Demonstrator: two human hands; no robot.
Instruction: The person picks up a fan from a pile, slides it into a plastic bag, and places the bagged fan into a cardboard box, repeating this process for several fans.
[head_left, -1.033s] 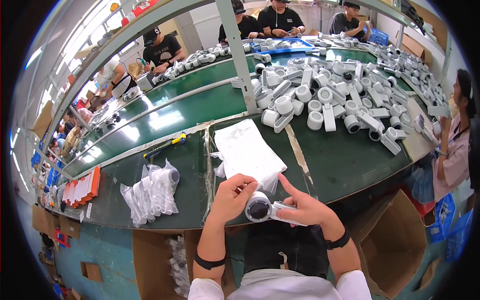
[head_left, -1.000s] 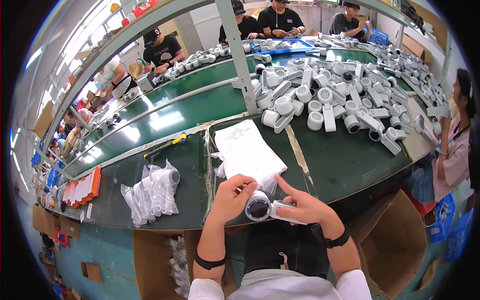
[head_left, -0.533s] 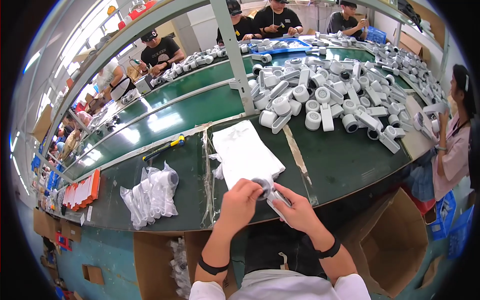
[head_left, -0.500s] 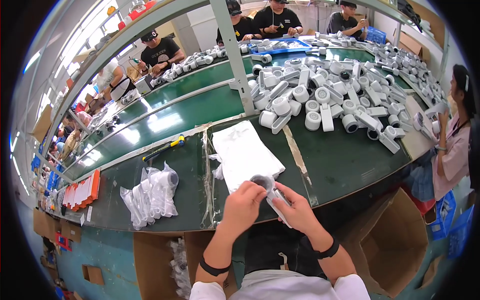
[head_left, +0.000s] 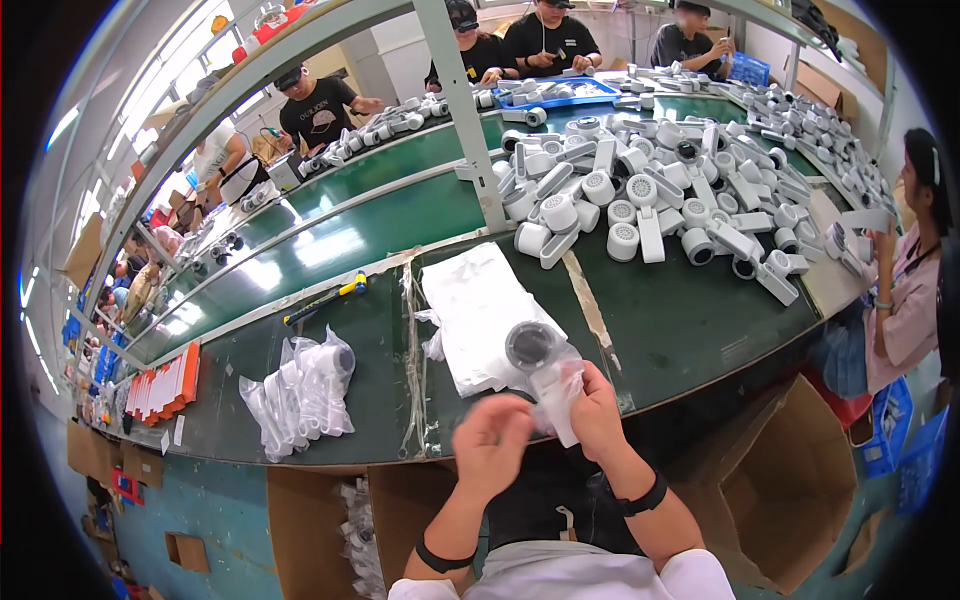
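In my right hand (head_left: 597, 412) is a white handheld fan (head_left: 530, 345) with a round, dark-faced head, held by its handle. Clear plastic film (head_left: 560, 385) covers the handle. My left hand (head_left: 490, 445) is just left of the handle, slightly blurred, its fingers loosely curled and apart with nothing visible in them. Beneath the fan head lies a stack of thin white plastic bags (head_left: 470, 300) on the dark green bench (head_left: 700, 320). To the left rests a group of bagged fans (head_left: 300, 390).
A heap of unbagged fans (head_left: 650, 190) covers the far right bench. A yellow-and-black hand tool (head_left: 330, 297) and orange-and-white cards (head_left: 165, 385) lie leftward. Cardboard boxes (head_left: 780, 480) stand below the edge. A metal post (head_left: 465, 120) rises ahead; co-workers sit around.
The fan has turned so its round head points away over the bags, and film now shows around its handle. My left hand has come off the fan and moved slightly nearer me.
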